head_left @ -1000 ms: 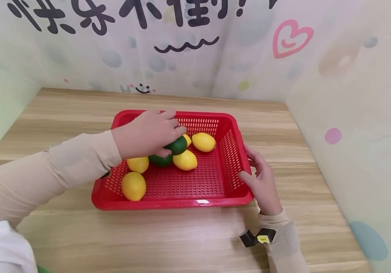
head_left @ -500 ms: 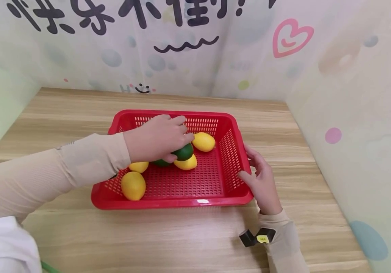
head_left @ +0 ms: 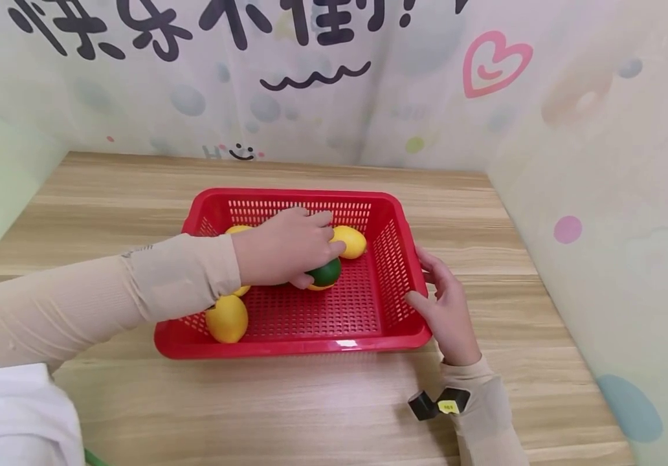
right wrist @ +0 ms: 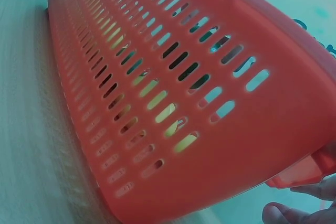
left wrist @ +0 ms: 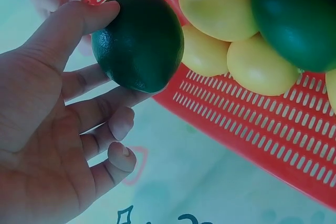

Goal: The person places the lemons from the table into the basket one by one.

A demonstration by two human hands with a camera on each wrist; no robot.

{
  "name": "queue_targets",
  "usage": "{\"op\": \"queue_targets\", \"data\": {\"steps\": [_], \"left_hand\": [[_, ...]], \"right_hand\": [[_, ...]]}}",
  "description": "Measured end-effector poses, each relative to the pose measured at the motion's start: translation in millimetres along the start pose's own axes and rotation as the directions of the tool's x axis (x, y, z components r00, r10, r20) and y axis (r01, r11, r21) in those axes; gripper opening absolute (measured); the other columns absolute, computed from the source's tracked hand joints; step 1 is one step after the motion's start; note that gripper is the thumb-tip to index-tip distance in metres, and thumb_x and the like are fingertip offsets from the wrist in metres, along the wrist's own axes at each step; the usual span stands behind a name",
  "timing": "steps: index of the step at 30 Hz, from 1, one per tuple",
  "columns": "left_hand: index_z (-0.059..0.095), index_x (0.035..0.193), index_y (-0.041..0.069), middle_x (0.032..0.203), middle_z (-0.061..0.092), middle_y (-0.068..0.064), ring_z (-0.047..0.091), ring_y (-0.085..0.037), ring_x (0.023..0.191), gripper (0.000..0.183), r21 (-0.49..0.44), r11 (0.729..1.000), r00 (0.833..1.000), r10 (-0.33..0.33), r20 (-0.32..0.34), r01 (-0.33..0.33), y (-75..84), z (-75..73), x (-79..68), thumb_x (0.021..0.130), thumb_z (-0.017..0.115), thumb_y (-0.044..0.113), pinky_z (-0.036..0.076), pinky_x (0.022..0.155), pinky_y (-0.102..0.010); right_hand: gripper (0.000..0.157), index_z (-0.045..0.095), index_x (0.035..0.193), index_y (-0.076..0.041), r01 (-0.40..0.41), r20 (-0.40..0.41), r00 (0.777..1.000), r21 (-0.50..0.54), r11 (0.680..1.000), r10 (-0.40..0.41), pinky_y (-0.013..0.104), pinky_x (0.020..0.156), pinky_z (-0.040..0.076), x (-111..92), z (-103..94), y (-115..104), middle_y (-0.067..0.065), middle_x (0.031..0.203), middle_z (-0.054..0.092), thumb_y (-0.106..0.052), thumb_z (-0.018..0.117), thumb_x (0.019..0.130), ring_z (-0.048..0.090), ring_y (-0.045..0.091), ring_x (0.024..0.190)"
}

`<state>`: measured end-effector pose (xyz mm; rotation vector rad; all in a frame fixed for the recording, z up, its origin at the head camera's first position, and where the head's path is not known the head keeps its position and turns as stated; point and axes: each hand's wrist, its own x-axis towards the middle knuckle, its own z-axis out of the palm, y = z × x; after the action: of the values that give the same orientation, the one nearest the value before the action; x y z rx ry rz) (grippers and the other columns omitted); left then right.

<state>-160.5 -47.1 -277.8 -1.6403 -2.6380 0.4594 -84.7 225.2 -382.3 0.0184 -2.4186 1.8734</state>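
My left hand [head_left: 287,249] reaches over the red basket [head_left: 293,351] and grips a dark green lime [head_left: 327,273] between thumb and fingers. The left wrist view shows the lime [left wrist: 139,43] pinched by the thumb and index side, with the other fingers loosely bent. In the head view a yellow lemon [head_left: 350,242] lies just beyond the fingertips, and another lemon's edge peeks out under the held lime. My right hand [head_left: 452,317] holds the basket's right rim, thumb at the top edge and fingers outside. A second green fruit [left wrist: 299,22] rests among lemons [left wrist: 262,66].
A rounder yellow fruit [head_left: 227,319] sits in the basket's near left corner. The basket stands on a wooden table [head_left: 287,414], with a printed backdrop [head_left: 334,123] behind and to the right. My left sleeve [head_left: 182,272] crosses the basket's left side.
My left hand has moved right and toward me with the lime, now over the near lemon. A yellow fruit at the back left has come into view. The right hand and basket stay put.
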Motion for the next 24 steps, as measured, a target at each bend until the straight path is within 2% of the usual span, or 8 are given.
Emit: {"op": "queue_targets", "data": {"steps": [9,18,24], "left_hand": [[0.064,0.134,0.013,0.119,0.073,-0.007,0.056,-0.025,0.111,0.064,-0.017,1.000,0.998,0.023,0.056,-0.022,5.3,1.7,6.8,0.083,0.084,0.047,0.056,0.084,-0.040],[0.064,0.136,0.014,0.122,0.072,-0.006,0.055,-0.025,0.115,0.066,-0.007,0.999,0.997,0.047,0.066,-0.046,8.2,1.5,16.8,0.083,0.085,0.047,0.057,0.088,-0.043],[0.063,0.138,0.014,0.124,0.072,-0.006,0.056,-0.024,0.114,0.067,-0.015,0.998,0.995,0.067,0.079,-0.066,10.0,4.1,21.6,0.083,0.085,0.045,0.057,0.085,-0.039]], "right_hand": [[0.072,0.047,0.155,-0.019,0.000,0.002,1.000,-0.003,1.000,0.000,0.032,0.080,0.061,-0.3,0.2,-0.2,0.006,0.140,0.056,0.006,0.063,0.089,0.051,0.028,0.120],[0.071,0.048,0.154,-0.018,0.003,-0.009,1.000,-0.013,1.000,-0.004,0.031,0.079,0.061,0.5,-0.4,-0.4,0.006,0.139,0.057,0.006,0.062,0.089,0.052,0.028,0.119],[0.072,0.047,0.155,-0.019,-0.009,-0.002,1.000,-0.001,1.000,0.009,0.033,0.079,0.062,-0.2,-0.1,-0.6,0.007,0.140,0.056,0.006,0.063,0.089,0.052,0.029,0.120]]}}
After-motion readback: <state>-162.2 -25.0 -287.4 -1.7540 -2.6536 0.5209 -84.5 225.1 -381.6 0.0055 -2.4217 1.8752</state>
